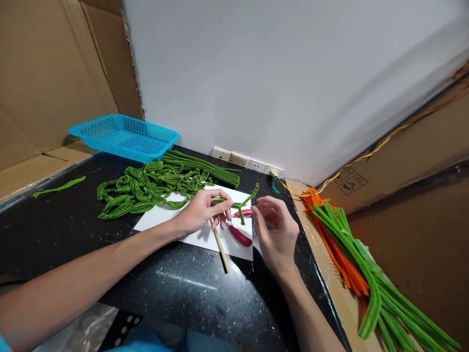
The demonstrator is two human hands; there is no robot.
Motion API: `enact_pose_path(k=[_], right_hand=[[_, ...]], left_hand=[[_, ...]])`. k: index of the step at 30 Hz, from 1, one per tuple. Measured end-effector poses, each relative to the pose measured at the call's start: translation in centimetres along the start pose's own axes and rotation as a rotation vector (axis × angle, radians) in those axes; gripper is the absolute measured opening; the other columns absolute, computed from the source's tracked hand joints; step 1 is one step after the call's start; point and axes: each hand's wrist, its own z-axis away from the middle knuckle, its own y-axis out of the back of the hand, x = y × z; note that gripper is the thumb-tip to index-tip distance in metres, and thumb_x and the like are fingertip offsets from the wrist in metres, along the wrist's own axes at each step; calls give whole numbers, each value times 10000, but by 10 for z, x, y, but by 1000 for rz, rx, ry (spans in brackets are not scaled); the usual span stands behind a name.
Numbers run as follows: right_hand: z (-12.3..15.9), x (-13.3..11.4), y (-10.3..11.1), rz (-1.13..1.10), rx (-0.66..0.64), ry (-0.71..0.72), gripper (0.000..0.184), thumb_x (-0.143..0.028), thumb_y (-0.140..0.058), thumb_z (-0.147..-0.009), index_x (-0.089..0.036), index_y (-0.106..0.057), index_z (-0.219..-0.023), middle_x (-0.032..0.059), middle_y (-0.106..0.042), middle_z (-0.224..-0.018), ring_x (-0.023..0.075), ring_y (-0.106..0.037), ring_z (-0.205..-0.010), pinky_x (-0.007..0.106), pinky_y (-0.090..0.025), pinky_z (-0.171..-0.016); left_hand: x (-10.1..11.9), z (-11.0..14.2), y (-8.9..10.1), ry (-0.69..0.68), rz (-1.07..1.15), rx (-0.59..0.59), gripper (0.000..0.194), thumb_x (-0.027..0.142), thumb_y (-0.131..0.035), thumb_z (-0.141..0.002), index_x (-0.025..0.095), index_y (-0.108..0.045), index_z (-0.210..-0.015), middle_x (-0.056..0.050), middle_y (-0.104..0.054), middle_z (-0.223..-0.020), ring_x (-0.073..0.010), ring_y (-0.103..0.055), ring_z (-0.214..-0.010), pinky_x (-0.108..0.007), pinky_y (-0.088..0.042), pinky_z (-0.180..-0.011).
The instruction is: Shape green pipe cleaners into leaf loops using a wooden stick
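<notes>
My left hand (207,210) pinches a green chenille stem (249,198) whose far end forks into short twisted branches. My right hand (276,230) hovers just right of the stem, fingers curled with thumb and forefinger apart; nothing shows between them. Beneath the hands lies white paper (200,242) with red-handled pliers (240,235) on it, their jaws partly hidden behind my left fingers. A thin wooden stick (221,247) slants from under my left hand over the paper's near edge. Left of that hand, looped green chenille pieces (142,188) form a pile.
A blue basket (122,142) stands at the back left. Straight green stems (205,166) lie behind the pile. A loose green strip (60,187) rests far left. Green stems (377,283) and orange stems (340,259) lie on cardboard at right. Sockets (249,162) line the wall.
</notes>
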Motion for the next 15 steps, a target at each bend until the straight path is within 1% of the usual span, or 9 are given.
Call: enact_pose_path(k=[1,3,4,5,7,10,13,15], right_hand=[[1,2,3,111,34,149,162,-179,-669,-973,-226,-688,-1127,53,-715,-945,146,-672,-711,267,-568,-608],[4,6,8,264,17,411,318,-70,-674,-940,-249,-709,-1201,76,-720,-1057,154,-702,-795,273,-595,-665],[5,8,11,302,-6,504,392,-29,-681,-921,-252,-710,-1241,85,-720,-1096,155,-709,-823,272,-603,-689],[6,10,13,324,-35,568,456,5,-681,-905,-247,-703,-1286,93,-719,-1123,156,-713,-844,271,-608,-712],[7,13,17,333,-88,635,519,37,-667,-899,-218,-681,-1350,112,-719,-1135,159,-716,-862,272,-612,-730],[8,17,19,340,-153,662,482,13,-655,-926,-185,-677,-1365,137,-724,-1124,189,-727,-935,289,-617,-764],[7,16,18,358,-185,671,435,-10,-652,-946,-165,-682,-1352,148,-730,-1123,207,-728,-1007,297,-617,-804],[5,14,18,372,-205,688,420,-10,-658,-943,-140,-683,-1342,155,-736,-1116,211,-727,-1015,302,-618,-819]], left_hand=[[1,0,1,30,31,-22,354,457,-754,-912,141,-594,-918,-46,-720,-727,-123,-661,-527,-175,-448,-424],[2,0,1,74,78,-74,360,458,-763,-906,146,-588,-940,-32,-712,-723,-117,-660,-538,-161,-434,-419],[2,0,1,82,91,-94,355,453,-763,-908,143,-599,-964,-27,-709,-721,-112,-656,-541,-157,-432,-422],[1,1,1,82,96,-112,349,443,-763,-910,137,-617,-995,-25,-709,-722,-109,-655,-546,-156,-435,-428],[1,1,1,83,74,-155,342,422,-762,-915,124,-654,-1043,-35,-719,-733,-113,-663,-567,-161,-448,-442],[1,1,2,100,22,-219,318,407,-754,-920,111,-689,-1018,-60,-736,-763,-135,-685,-621,-174,-472,-458],[3,2,3,116,6,-217,311,412,-747,-919,105,-704,-953,-57,-719,-756,-135,-668,-617,-185,-474,-459],[6,3,3,127,8,-203,316,413,-765,-899,103,-705,-913,-43,-693,-729,-123,-638,-591,-186,-455,-451]])
